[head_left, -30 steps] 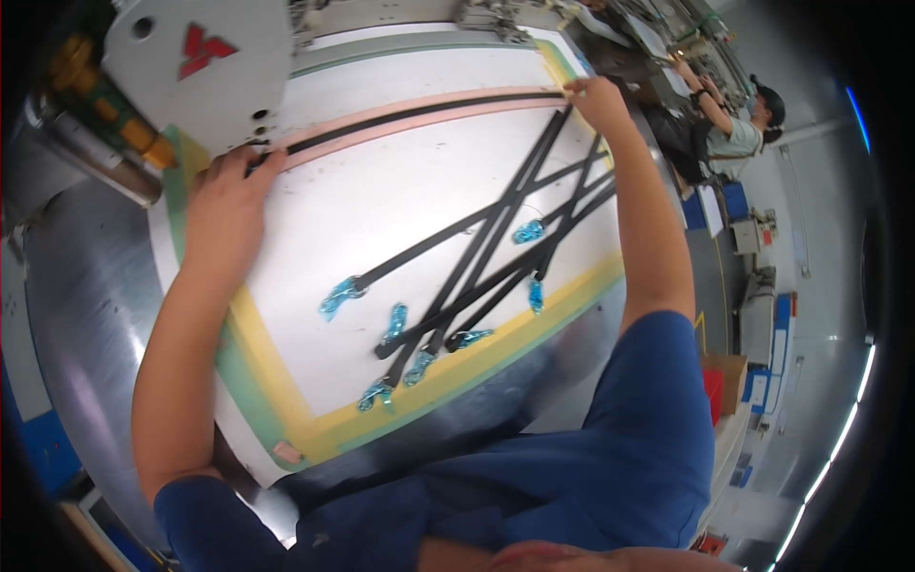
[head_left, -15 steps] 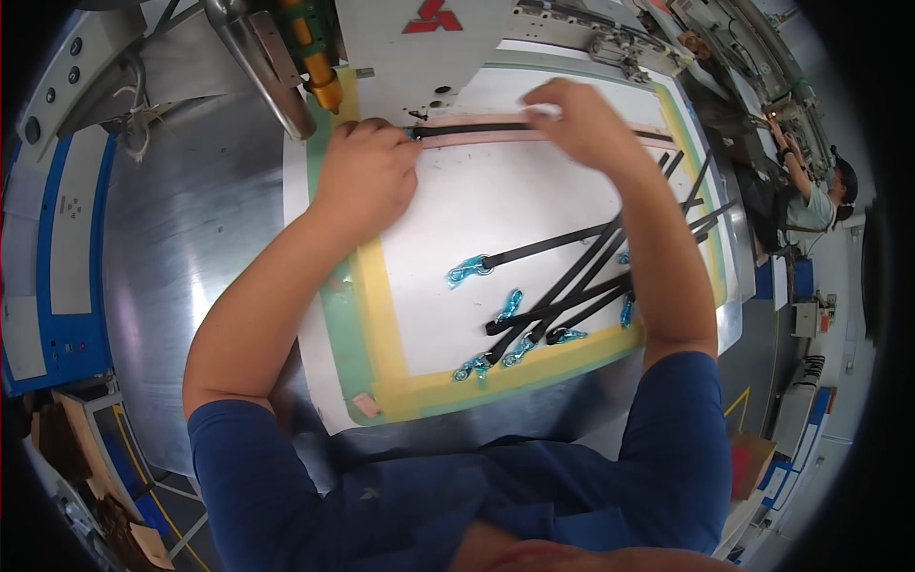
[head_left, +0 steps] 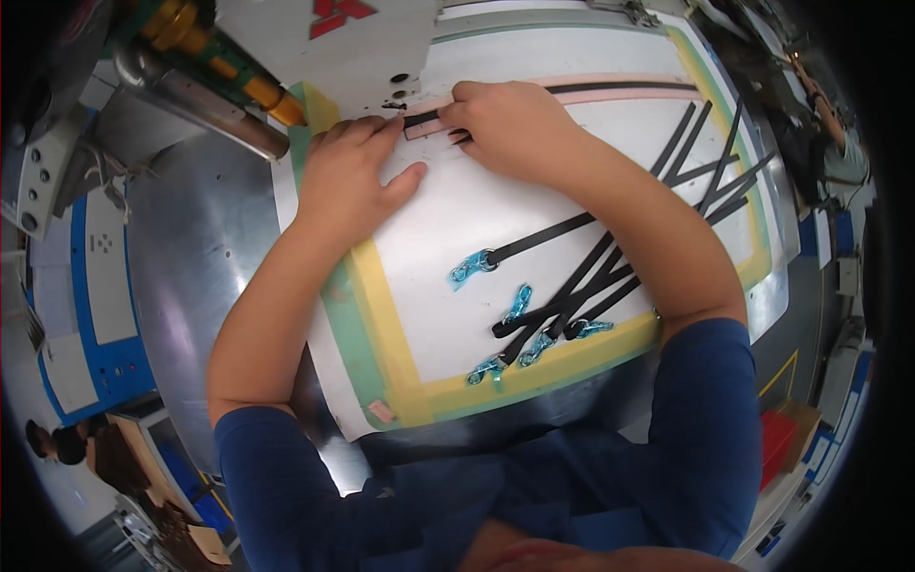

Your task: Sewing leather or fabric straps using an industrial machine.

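Observation:
A black strap [head_left: 624, 87] lies along a pale pink strip with a channel [head_left: 667, 93] at the far side of the white board. My left hand [head_left: 355, 176] bends its fingers down over the strap's left end, thumb held apart; the metal hook there is hidden. Just to the right, my right hand [head_left: 510, 129] has closed fingers on the same strap. Something small and dark shows under those fingers, too hidden to name. Several more black straps [head_left: 543, 238] lie crossed nearer me, their hooks [head_left: 472, 267] wrapped in blue film.
The white board [head_left: 448, 210] has yellow tape [head_left: 391, 324] and green tape [head_left: 348, 343] along its edges. A grey machine head [head_left: 324, 57] with a metal tube [head_left: 205, 105] and a gold-coloured cylinder [head_left: 276, 100] stands above the far left. A metal tabletop [head_left: 191, 238] extends left.
My right hand has moved left along the strap to beside my left hand and come down on it. My left thumb has spread away. The whole view has turned and shifted slightly.

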Demonstrator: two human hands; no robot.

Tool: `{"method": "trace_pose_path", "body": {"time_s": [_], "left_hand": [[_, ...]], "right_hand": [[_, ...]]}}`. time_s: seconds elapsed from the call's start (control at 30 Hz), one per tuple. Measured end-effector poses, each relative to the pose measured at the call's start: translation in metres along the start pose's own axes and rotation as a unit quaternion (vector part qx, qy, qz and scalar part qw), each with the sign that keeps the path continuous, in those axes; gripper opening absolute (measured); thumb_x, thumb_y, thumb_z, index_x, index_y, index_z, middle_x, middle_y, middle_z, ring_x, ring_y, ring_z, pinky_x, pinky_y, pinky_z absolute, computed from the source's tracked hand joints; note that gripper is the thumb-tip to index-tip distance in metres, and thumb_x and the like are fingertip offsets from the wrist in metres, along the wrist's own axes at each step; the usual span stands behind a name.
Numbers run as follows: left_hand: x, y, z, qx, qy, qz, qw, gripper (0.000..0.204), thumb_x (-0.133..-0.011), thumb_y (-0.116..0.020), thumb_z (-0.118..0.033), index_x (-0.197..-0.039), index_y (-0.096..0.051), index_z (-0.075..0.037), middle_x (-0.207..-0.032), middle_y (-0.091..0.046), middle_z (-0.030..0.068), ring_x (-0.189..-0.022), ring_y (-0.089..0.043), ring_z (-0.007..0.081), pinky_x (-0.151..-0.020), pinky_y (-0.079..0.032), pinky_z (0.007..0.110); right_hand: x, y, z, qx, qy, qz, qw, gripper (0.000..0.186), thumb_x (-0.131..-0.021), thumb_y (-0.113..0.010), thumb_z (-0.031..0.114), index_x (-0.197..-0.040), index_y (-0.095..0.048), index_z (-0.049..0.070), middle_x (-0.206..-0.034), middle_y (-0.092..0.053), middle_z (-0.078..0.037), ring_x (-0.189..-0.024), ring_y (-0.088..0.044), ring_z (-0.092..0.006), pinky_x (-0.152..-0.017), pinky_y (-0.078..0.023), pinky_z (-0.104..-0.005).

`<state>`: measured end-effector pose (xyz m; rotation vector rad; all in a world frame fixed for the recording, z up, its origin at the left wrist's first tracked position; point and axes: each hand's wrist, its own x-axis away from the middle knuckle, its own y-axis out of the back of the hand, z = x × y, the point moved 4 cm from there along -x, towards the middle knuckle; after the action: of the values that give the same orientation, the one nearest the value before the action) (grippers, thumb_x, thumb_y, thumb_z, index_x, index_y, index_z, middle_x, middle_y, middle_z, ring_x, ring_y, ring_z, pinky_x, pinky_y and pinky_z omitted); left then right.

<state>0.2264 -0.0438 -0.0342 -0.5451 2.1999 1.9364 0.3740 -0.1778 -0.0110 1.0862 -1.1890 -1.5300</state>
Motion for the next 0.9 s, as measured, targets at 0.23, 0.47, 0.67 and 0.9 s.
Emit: {"method": "trace_pose_path", "body": {"time_s": [0.23, 0.47, 0.67, 0.9], "left_hand": [[-0.001, 0.004, -0.007, -0.030, -0.014, 0.003, 0.999, 0.056, -0.087, -0.078, -0.040, -0.132, -0.072, -0.007, -0.128, -0.071, 0.0108, -0.120, -0.063, 0.0328, -0.107, -0.046, 0.048], [0.002, -0.001, -0.007, -0.043, -0.006, -0.002, 0.999, 0.057, -0.089, -0.075, -0.041, -0.133, -0.070, -0.006, -0.128, -0.070, 0.0088, -0.122, -0.062, 0.0294, -0.105, -0.046, 0.049], [0.001, 0.001, -0.009, -0.040, 0.000, 0.005, 0.999, 0.058, -0.089, -0.074, -0.043, -0.133, -0.070, -0.005, -0.129, -0.070, 0.0094, -0.123, -0.062, 0.0301, -0.108, -0.045, 0.049], [0.000, 0.000, -0.009, -0.036, 0.004, 0.014, 0.999, 0.059, -0.090, -0.075, -0.042, -0.136, -0.069, -0.005, -0.134, -0.069, 0.0139, -0.124, -0.063, 0.0349, -0.109, -0.045, 0.049]], "right_hand": [[0.003, -0.002, 0.002, 0.011, 0.008, -0.006, 1.000, 0.020, -0.090, -0.071, 0.014, -0.107, -0.079, 0.009, -0.109, -0.069, -0.010, -0.100, -0.072, -0.0319, -0.084, -0.059, -0.0440], [0.000, -0.005, 0.000, 0.029, 0.022, -0.036, 0.999, 0.031, -0.089, -0.070, 0.015, -0.119, -0.077, 0.015, -0.102, -0.069, -0.010, -0.089, -0.073, -0.0322, -0.078, -0.060, -0.0443], [0.003, -0.001, 0.005, 0.025, -0.001, -0.004, 1.000, 0.026, -0.092, -0.068, 0.014, -0.115, -0.079, 0.013, -0.108, -0.069, -0.010, -0.099, -0.073, -0.0317, -0.083, -0.060, -0.0441], [0.003, -0.002, 0.002, 0.037, 0.033, -0.042, 0.998, 0.032, -0.088, -0.070, 0.015, -0.120, -0.077, 0.014, -0.101, -0.069, -0.010, -0.088, -0.073, -0.0319, -0.077, -0.060, -0.0438]]}}
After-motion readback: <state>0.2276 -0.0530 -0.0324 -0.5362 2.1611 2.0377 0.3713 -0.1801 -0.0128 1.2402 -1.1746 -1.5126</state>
